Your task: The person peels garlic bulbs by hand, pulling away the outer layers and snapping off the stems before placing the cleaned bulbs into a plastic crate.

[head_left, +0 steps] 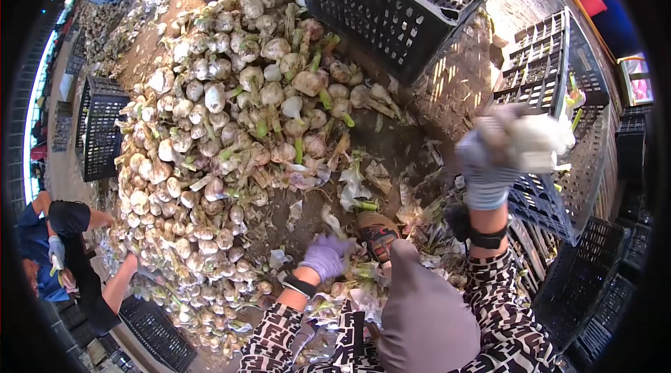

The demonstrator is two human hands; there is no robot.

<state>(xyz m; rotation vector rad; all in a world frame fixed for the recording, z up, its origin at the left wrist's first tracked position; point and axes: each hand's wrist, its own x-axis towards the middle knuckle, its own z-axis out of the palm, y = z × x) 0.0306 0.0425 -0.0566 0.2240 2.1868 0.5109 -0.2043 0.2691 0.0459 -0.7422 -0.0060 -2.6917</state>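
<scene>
A garlic heap (231, 107) is spreading ahead and left of the purple-gloved left hand (326, 257), whose openness and grip cannot be told. The right hand (489, 160), blurred, is seemingly gripping pale garlic (539, 142) beside a slatted crate (537, 51). A shoe (378, 232) is resting between the hands; a black crate (381, 20) is standing ahead.

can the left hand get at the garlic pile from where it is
Probably yes: the left hand is close to the garlic pile, and only loose peel and ground show between them.
</scene>
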